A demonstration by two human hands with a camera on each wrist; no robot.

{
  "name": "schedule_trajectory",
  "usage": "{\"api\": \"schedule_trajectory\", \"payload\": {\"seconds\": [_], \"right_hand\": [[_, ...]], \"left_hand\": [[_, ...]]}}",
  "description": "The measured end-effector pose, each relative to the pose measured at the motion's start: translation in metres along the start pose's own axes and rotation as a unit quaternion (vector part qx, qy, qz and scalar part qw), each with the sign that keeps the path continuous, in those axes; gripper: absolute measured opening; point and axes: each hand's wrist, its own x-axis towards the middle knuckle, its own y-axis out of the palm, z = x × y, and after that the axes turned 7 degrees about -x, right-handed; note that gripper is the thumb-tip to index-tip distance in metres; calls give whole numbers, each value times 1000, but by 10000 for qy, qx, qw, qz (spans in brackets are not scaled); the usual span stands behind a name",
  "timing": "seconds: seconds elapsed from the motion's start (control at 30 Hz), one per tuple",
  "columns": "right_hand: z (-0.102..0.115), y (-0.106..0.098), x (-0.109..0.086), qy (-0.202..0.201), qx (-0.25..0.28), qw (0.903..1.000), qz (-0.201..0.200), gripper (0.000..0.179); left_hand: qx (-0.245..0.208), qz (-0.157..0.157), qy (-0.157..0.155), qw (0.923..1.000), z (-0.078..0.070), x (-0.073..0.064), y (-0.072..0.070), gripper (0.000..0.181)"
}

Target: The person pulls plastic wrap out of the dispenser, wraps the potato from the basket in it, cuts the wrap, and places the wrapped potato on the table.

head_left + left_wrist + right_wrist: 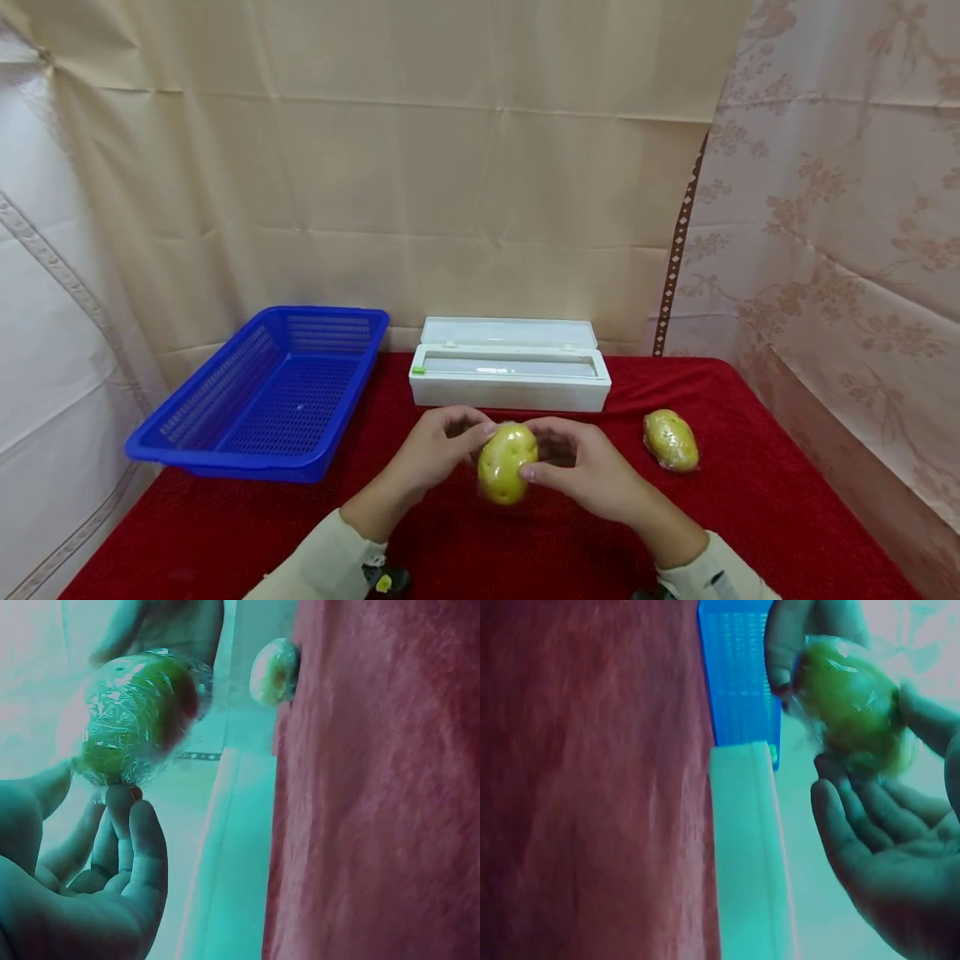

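Observation:
A yellow potato [506,465] in clear plastic wrap is held up above the red cloth, between both hands. My left hand [437,450] pinches its left side with the thumb and fingertips. From the right, my right hand [596,473] grips it, thumb on the near face and fingers behind. In the left wrist view, wrinkled film shines over the potato [135,712]. The right wrist view shows film edges loose around the potato [851,705]. A second wrapped potato [671,440] lies on the cloth to the right of my right hand.
A white cling film box [512,392] stands behind the hands, its lid [510,332] raised and a roll visible inside. At the left sits a blue perforated basket [225,461]. Red cloth [765,508] covers the table, with beige curtains [450,167] behind it.

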Motion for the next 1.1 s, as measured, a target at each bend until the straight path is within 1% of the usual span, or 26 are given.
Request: {"api": "schedule_trajectory", "payload": {"seconds": [0.07, 0.13, 0.2, 0.3, 0.37, 0.43, 0.5, 0.53, 0.6, 0.7, 0.77, 0.87, 0.93, 0.97, 1.0, 1.1], "right_hand": [[1, 1, 1, 46, 13, 9999, -96, 44], [1, 2, 1, 116, 39, 9998, -176, 42], [2, 2, 1, 282, 101, 9992, -263, 43], [2, 0, 2, 566, 130, 9973, -439, 45], [1, -1, 2, 766, 93, 9950, -634, 45], [0, -2, 3, 879, -25, 9928, -817, 44], [-1, -3, 3, 969, -175, 9897, -1035, 42], [-2, -4, 3, 1007, -273, 9879, -1147, 41], [-2, -5, 3, 1037, -462, 9841, -1367, 41], [-2, -10, 0, 1061, -486, 9811, -1546, 44], [-2, -14, -2, 1060, -301, 9820, -1536, 47], [-1, -23, -7, 1062, -230, 9833, -1458, 53], [-1, -31, -11, 1062, -259, 9846, -1366, 59], [0, -35, -12, 1072, -371, 9844, -1344, 61], [1, -39, -14, 1133, -387, 9842, -1305, 63], [2, -51, -18, 1296, -242, 9832, -1266, 63]], "left_hand": [[-113, -129, -8, 9999, 0, 0, 3, 25], [-46, -281, 77, 9996, 0, -2, 6, 23], [202, -426, 199, 9987, -1, -4, 8, 22], [826, -558, 414, 9942, -4, -7, 14, 30], [1262, -499, 507, 9895, -5, -8, 18, 38], [1668, -386, 489, 9840, -7, -8, 22, 46], [1909, -239, 447, 9803, -8, -6, 27, 53], [1914, -129, 405, 9806, -9, -4, 29, 55], [1772, 46, 299, 9837, -10, 0, 35, 57], [1279, 206, 195, 9914, -11, 7, 46, 55], [935, 160, 136, 9954, -11, 13, 54, 53], [459, 5, 63, 9989, -8, 22, 66, 48], [136, -67, 24, 9999, -6, 26, 74, 46], [9, -87, 5, 10000, -5, 29, 78, 45], [-125, -101, 23, 9999, -6, 30, 82, 45], [-363, -141, 31, 9992, -7, 36, 91, 45]]}}
